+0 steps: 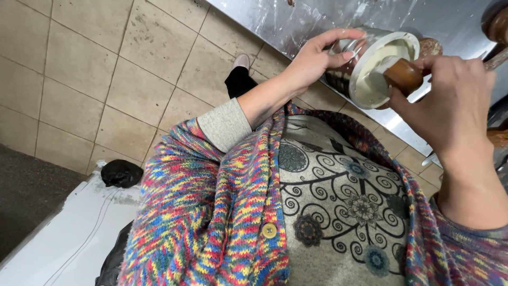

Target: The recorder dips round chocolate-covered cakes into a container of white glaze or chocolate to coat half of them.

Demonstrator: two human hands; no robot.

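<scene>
Head view, looking steeply down the person's own front.

Left hand (316,57), upper centre of the frame: fingers curled and clamped around the side of a tin can (365,66). The can is tipped over, its open mouth turned toward the camera, held above the edge of the metal surface (455,21). Thumb lies along the near wall of the can, fingertips wrap over the top of the wall.

Inside the can: a pale cream-coloured filling (378,71) coats the inner wall and bottom.

Right hand (452,100), upper right: closed around a brown wooden handle (403,75). The end of the handle reaches into the mouth of the can, touching the cream filling. What is on the far end of the handle cannot be told; the hand covers it.

The two hands are apart, the can's mouth between them.

Surroundings: the metal surface runs diagonally across the upper right, with a sheet of clear plastic film (296,24) lying crumpled on it. Beige floor tiles (106,79) fill the upper left. A shoe (242,61) shows on the tiles just below the left wrist. A black crumpled bag (121,173) sits at the lower left on a white ledge (69,233). A multicoloured knitted cardigan (206,212) fills the bottom of the frame.
</scene>
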